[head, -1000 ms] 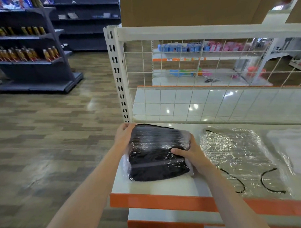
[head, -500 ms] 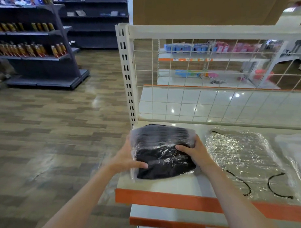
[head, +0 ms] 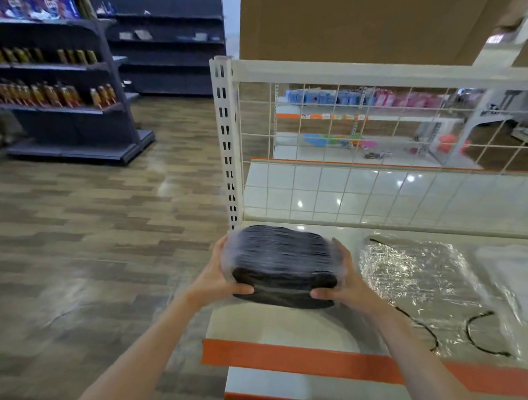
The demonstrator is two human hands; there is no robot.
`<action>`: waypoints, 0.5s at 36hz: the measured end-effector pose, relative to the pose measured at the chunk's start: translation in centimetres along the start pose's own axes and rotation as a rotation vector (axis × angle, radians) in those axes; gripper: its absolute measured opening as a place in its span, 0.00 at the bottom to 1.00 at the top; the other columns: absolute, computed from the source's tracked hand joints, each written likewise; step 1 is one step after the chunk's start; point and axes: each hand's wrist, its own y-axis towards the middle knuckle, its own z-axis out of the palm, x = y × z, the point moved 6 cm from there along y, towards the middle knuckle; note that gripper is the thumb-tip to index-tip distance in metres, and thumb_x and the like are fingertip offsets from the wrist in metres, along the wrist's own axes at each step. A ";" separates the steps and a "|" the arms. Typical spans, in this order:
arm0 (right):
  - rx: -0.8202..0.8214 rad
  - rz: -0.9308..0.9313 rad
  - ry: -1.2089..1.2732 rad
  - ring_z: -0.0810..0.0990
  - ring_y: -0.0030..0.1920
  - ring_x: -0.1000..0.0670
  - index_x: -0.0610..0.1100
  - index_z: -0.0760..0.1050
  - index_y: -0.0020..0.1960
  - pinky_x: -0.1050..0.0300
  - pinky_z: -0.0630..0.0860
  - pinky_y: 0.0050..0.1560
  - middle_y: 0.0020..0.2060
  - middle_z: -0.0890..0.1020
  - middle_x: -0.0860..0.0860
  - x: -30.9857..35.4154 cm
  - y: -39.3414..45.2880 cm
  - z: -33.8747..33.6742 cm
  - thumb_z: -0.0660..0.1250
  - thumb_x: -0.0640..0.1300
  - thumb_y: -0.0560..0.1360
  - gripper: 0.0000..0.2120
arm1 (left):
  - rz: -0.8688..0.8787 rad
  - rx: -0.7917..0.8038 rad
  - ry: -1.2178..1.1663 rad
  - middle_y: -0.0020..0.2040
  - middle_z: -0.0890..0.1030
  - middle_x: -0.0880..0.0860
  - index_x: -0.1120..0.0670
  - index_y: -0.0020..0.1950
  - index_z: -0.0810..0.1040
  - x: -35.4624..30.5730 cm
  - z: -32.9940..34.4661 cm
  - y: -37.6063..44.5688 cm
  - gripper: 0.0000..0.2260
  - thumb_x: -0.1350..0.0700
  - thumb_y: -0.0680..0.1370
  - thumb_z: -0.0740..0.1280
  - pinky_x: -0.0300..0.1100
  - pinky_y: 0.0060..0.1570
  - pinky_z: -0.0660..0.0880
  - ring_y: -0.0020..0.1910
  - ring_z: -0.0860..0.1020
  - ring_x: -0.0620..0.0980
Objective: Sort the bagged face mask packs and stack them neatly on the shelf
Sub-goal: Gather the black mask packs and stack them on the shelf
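Change: both hands have shifted to the pack's near corners since half a second ago; before, the right hand lay on its right side further back and the left thumb pressed its near left face. Pack now sits squarer to the shelf edge.
Pack: bagged pack of black face masks (head: 280,264), clear wrap, blurred by motion; at the left end of the white shelf (head: 282,329), close to the perforated upright post (head: 227,144).
Left hand (head: 221,276): clamped on the pack's left end, thumb over the near lower edge, fingers hidden behind it.
Right hand (head: 339,280): clamped on the pack's right end, thumb on the near edge, fingers round the far side.
Contact: cannot tell whether the pack rests on the shelf or is held just above it.
Right of pack: crinkled clear plastic bag (head: 415,283) lying flat on the shelf, black ear loops (head: 479,333) showing at its near side.
Far side: white wire grid panel (head: 378,162) backing the shelf.
Near edge: orange shelf strip (head: 311,363).
Far left: dark shelving unit (head: 59,103) with bottles, across the wood-pattern floor (head: 90,238).
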 end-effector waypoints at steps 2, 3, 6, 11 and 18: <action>0.018 -0.008 -0.032 0.69 0.61 0.71 0.51 0.43 0.74 0.56 0.69 0.66 0.65 0.62 0.65 -0.3 0.1 -0.1 0.82 0.59 0.49 0.67 | 0.025 0.031 0.031 0.71 0.61 0.51 0.54 0.74 0.53 -0.4 0.3 0.2 0.57 0.48 0.54 0.82 0.50 0.73 0.60 0.72 0.62 0.46; 0.013 -0.011 -0.047 0.67 0.61 0.73 0.55 0.45 0.74 0.59 0.68 0.67 0.65 0.61 0.65 -0.1 0.1 0.0 0.82 0.59 0.49 0.65 | 0.038 0.047 0.040 0.71 0.61 0.51 0.54 0.74 0.53 -0.6 0.6 0.3 0.56 0.50 0.55 0.82 0.50 0.73 0.59 0.72 0.62 0.47; -0.094 -0.039 -0.066 0.66 0.57 0.77 0.52 0.57 0.72 0.62 0.66 0.68 0.62 0.63 0.62 0.9 0.4 0.0 0.83 0.43 0.56 0.52 | 0.023 0.030 -0.007 0.70 0.65 0.54 0.51 0.73 0.56 -0.5 0.7 1.0 0.54 0.53 0.55 0.83 0.55 0.71 0.62 0.71 0.64 0.50; -0.127 -0.049 0.049 0.74 0.55 0.69 0.45 0.53 0.73 0.70 0.72 0.56 0.63 0.70 0.58 1.5 0.4 -0.8 0.72 0.23 0.64 0.46 | -0.008 0.037 -0.059 0.69 0.67 0.57 0.46 0.70 0.57 -0.7 0.2 1.0 0.50 0.51 0.56 0.83 0.56 0.66 0.69 0.69 0.68 0.53; -0.051 0.107 0.145 0.70 0.66 0.52 0.64 0.44 0.74 0.47 0.61 0.71 0.69 0.67 0.56 -1.5 0.2 -0.7 0.82 0.50 0.52 0.64 | -0.063 0.150 -0.152 0.70 0.62 0.48 0.43 0.74 0.49 0.2 0.5 0.4 0.60 0.50 0.52 0.84 0.53 0.69 0.65 0.69 0.67 0.48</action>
